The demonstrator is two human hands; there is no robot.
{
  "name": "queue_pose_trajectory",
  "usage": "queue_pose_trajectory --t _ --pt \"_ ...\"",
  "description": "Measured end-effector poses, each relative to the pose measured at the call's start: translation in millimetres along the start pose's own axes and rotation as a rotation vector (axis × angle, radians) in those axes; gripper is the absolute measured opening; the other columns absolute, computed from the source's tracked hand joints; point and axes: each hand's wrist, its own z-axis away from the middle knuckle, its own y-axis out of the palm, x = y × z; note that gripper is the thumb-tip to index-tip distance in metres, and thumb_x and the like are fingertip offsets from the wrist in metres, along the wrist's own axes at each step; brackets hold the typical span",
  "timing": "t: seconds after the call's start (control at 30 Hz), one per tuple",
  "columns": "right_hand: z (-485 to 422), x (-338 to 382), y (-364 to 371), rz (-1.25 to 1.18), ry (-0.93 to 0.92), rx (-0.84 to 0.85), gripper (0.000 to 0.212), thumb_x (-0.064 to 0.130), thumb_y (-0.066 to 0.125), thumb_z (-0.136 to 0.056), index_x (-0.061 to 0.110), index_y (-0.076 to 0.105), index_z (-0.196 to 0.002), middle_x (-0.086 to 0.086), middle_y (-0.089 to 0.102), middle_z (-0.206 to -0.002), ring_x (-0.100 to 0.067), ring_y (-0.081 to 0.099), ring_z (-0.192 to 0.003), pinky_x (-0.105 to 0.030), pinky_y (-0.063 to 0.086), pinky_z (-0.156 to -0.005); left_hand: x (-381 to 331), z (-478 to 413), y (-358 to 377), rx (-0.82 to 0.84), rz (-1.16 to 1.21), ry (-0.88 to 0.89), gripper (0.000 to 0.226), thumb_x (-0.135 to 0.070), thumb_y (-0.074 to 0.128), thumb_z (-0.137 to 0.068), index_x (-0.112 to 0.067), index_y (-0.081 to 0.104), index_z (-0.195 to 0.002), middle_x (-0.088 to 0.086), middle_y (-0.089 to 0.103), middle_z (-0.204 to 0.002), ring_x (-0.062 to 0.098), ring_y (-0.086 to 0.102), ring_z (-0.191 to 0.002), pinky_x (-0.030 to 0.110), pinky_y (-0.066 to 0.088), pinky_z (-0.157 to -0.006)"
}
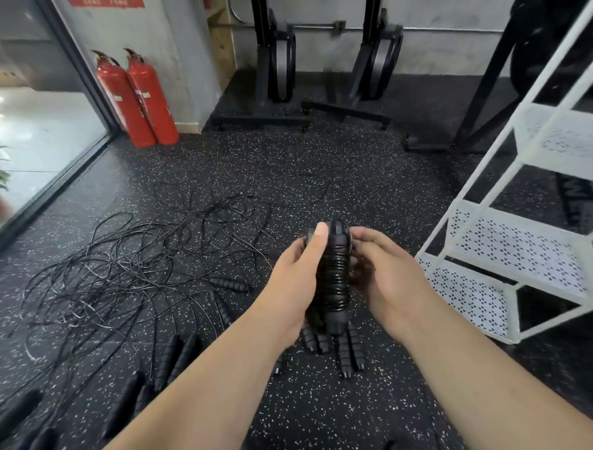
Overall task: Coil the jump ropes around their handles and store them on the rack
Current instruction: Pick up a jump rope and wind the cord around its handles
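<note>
- Head view: the left hand (296, 273) and right hand (382, 276) both hold a wound jump rope (332, 279) at centre — cord coiled tight around its paired handles.
- Light, stiff bundle, I judge; the springy cord may unwind — keep the grip over the coils.
- Loose ropes (128, 257) tangle on the floor at left; the white rack (500, 244) stands right.

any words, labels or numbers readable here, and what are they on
None can be read.
Red sign at the top edge of the wall: pale characters, cut off and blurred.
Labels on the two fire extinguishers: too small to read.
Large pale letters on the floor mat behind the white rack: only a fragment shows, not readable.
Coiled jump rope held by the left hand and right hand: no text visible.
</note>
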Motion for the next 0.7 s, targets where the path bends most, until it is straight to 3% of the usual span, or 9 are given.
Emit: queue_pose_trajectory --t 0.1,0.23,0.4,0.6,0.7 --pt "7.7 4.9 -5.2 0.106 -0.029 -0.083 0.028 0.021 0.056 -0.108 0.029 0.083 -0.103 0.002 0.082 -0.103 -0.019 0.076 -0.097 -0.041 0.059 -0.091 -2.2 2.2 11.8 0.016 0.105 -0.061 0.044 -0.053 0.049 -0.11 -0.022 0.075 -0.128 0.006 0.079 -0.123 0.025 0.075 -0.115 0.048 0.058 -0.101" --pt "32.4 17.5 -11.1 0.105 -0.045 -0.069 0.044 0.058 0.051 -0.107 0.027 0.083 -0.105 0.001 0.083 -0.101 -0.019 0.08 -0.098 -0.043 0.061 -0.092 -3.7 9.3 28.9 0.008 0.001 0.063 0.026 -0.044 0.058 -0.109 -0.029 0.074 -0.123 -0.003 0.078 -0.125 0.021 0.07 -0.123 0.051 0.048 -0.114" --pt "68.3 35.8 -24.9 0.068 -0.11 -0.077 0.05 0.061 0.053 -0.105 0.021 0.082 -0.11 -0.004 0.083 -0.105 -0.023 0.08 -0.101 -0.052 0.06 -0.1 -11.2 38.2 59.5 0.047 -0.033 0.188 0.026 -0.043 0.066 -0.106 -0.03 0.075 -0.126 0.003 0.078 -0.124 0.021 0.074 -0.118 0.05 0.056 -0.109" --pt "116.7 61.3 -57.7 -0.05 -0.058 -0.171 0.054 0.062 0.059 -0.101 0.012 0.079 -0.106 -0.01 0.083 -0.096 -0.031 0.081 -0.091 -0.051 0.065 -0.087 -11.6 84.9 112.4 0.047 -0.012 0.267 0.031 -0.047 0.063 -0.106 -0.031 0.073 -0.131 -0.003 0.079 -0.122 0.017 0.076 -0.114 0.048 0.059 -0.105" --pt "141.0 79.9 -79.6 -0.073 -0.129 -0.217 0.049 0.058 0.056 -0.105 0.015 0.08 -0.099 -0.007 0.083 -0.092 -0.028 0.081 -0.087 -0.041 0.064 -0.073 -9.8 107.5 139.8 0.017 -0.024 0.235 0.036 -0.062 0.051 -0.106 -0.041 0.067 -0.132 -0.012 0.076 -0.124 0.01 0.073 -0.115 0.042 0.058 -0.103"
